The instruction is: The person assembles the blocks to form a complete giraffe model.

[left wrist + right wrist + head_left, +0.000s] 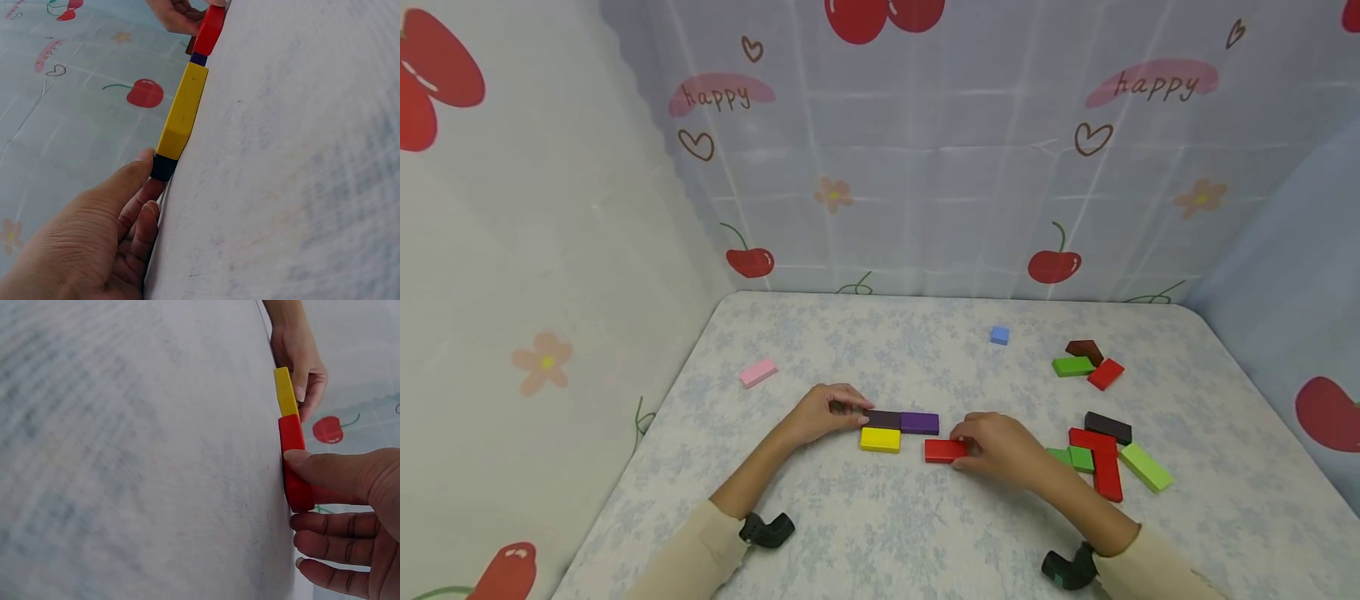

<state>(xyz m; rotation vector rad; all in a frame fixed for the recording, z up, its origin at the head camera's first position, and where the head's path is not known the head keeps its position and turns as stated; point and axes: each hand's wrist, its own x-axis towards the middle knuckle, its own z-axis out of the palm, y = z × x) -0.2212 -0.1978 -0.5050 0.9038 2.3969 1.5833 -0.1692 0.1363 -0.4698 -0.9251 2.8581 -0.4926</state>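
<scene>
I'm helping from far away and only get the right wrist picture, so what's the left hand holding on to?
Observer: The left hand holds the left end of a dark block.
Operator: Ooh! What's at that block's other end?
Observer: A purple block, lined up end to end with it.
Operator: Is there a pink one anywhere?
Observer: Yes, one pink block lies by itself, farther left than the left hand.
</scene>
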